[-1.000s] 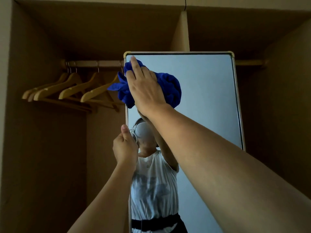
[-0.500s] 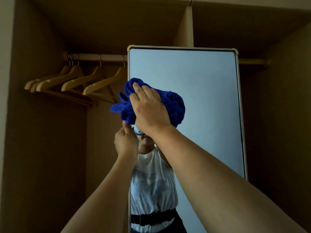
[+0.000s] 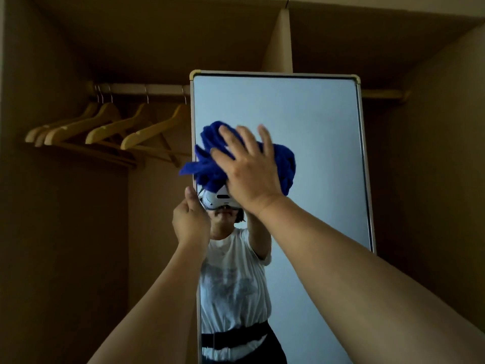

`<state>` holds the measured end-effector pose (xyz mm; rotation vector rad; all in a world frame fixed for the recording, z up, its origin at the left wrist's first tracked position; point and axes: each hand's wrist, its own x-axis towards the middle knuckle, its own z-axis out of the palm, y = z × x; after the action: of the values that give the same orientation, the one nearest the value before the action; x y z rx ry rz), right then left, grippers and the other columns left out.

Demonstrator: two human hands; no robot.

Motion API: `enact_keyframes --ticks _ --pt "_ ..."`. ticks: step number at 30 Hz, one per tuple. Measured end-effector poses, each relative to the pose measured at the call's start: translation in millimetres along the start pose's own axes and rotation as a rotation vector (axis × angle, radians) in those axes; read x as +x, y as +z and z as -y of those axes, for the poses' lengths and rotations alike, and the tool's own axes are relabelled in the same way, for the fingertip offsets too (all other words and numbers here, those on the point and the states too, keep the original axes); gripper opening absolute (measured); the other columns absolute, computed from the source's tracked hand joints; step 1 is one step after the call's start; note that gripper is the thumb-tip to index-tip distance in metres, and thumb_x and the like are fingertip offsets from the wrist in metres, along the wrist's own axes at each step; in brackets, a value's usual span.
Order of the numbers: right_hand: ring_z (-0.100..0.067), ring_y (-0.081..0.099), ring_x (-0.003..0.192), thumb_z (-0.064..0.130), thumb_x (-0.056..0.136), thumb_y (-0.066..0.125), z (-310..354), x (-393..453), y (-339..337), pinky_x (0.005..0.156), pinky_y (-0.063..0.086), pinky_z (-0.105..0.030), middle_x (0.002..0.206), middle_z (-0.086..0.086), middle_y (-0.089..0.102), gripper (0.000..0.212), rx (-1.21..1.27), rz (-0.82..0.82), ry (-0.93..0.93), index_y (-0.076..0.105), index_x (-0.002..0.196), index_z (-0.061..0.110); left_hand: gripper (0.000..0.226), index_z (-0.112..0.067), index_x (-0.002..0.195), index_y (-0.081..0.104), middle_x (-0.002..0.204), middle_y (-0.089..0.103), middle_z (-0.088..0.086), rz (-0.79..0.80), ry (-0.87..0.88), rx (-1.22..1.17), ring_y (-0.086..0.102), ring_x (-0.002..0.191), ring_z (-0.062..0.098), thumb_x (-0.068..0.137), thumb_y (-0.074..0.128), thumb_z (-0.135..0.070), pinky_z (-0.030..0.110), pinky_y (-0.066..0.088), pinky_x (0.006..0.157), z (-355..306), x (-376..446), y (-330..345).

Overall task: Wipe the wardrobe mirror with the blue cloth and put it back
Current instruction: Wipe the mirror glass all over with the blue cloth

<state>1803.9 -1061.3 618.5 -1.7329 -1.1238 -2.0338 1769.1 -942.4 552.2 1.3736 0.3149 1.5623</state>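
Note:
A tall framed mirror (image 3: pixel 315 122) stands upright in an open wardrobe. A bunched blue cloth (image 3: pixel 210 164) lies against the glass near its left edge, about a third of the way down. My right hand (image 3: pixel 249 169) presses the cloth flat onto the mirror with fingers spread and straight. My left hand (image 3: pixel 190 219) grips the mirror's left frame edge just below the cloth, thumb pointing up. The glass reflects a person in a white shirt.
Several wooden hangers (image 3: pixel 105 127) hang on a rail (image 3: pixel 141 88) to the left of the mirror. A vertical divider (image 3: pixel 282 40) rises behind the mirror's top. Wardrobe walls (image 3: pixel 446 153) close in on both sides.
My right hand has wiped the cloth downward from the mirror's top left corner, then shifted slightly right with fingers spreading. My left hand has kept its grip on the frame edge.

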Motion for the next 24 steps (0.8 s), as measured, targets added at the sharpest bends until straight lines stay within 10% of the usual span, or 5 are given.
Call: enact_keyframes --ticks 5,8,18,24 --pt "-0.038 0.027 0.138 0.029 0.093 0.056 -22.1 20.5 -1.9 0.113 0.007 -0.058 0.154 -0.011 0.028 0.043 -0.098 0.079 0.192 0.048 0.136 0.029 0.054 -0.016 0.056 0.043 0.051 0.045 -0.002 0.008 -0.060 -0.032 0.045 0.050 0.014 0.094 0.034 -0.054 0.030 0.037 0.053 2.3 1.0 1.5" --pt "-0.035 0.035 0.132 0.025 0.092 0.057 -19.5 21.0 -1.1 0.109 0.023 -0.050 0.154 -0.013 0.026 0.052 -0.084 0.106 0.249 0.039 0.141 0.025 0.054 -0.018 0.056 0.045 0.052 0.048 -0.001 -0.003 -0.063 -0.007 0.047 0.051 0.015 0.094 0.032 -0.055 0.028 0.038 0.052 1.7 0.4 1.3" --pt "-0.037 0.053 0.115 0.025 0.071 0.071 2.4 -31.8 3.1 0.090 0.045 -0.047 0.141 -0.018 0.047 0.058 0.032 0.072 0.087 0.058 0.126 0.014 0.050 -0.017 0.080 0.061 0.065 0.057 -0.003 -0.021 0.010 0.046 0.055 0.064 0.014 0.097 0.028 -0.051 0.028 0.037 0.056 3.9 0.8 1.8" --pt "-0.036 0.053 0.112 0.023 0.069 0.069 -22.3 -15.5 1.6 0.089 0.044 -0.046 0.140 -0.017 0.048 0.060 0.018 0.078 0.114 0.057 0.126 0.012 0.056 -0.015 0.058 0.046 0.055 0.050 0.001 -0.057 0.000 0.052 0.048 0.054 0.017 0.096 0.030 -0.053 0.030 0.037 0.052 3.6 0.6 3.3"
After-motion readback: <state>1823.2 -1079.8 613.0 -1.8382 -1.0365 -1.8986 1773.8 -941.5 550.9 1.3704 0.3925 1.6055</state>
